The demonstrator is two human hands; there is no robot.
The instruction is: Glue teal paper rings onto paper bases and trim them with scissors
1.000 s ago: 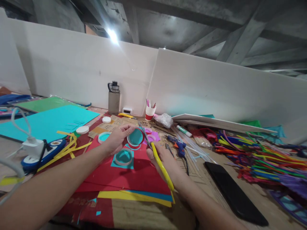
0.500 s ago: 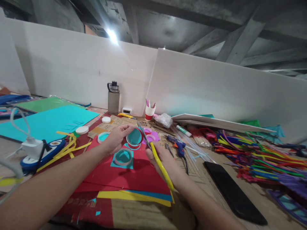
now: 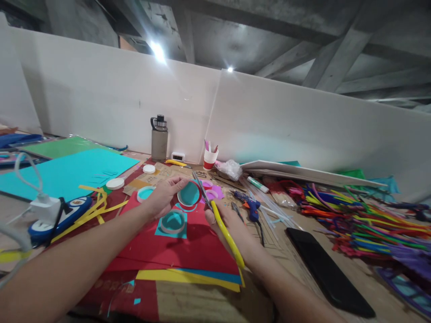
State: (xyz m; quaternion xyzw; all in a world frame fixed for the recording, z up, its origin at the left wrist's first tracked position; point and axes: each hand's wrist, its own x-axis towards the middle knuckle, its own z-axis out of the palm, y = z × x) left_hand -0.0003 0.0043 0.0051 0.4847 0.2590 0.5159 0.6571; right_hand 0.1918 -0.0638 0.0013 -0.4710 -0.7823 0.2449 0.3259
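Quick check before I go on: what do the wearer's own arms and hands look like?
Both slim, tapering forearms are bare, with no sleeve in view. The left hand and right hand are ungloved. No watch, bracelet or cable shows on either wrist.

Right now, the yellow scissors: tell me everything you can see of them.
The yellow scissors have a smooth, plastic-looking handle and slim grey blades that look like metal. They are gripped in the right hand, which hides part of the handle. They lie slantwise, tips pointing away from the person and to the left, handle end toward the person. The blades are beside the right edge of the round turquoise piece in the left hand; whether they touch it is unclear.
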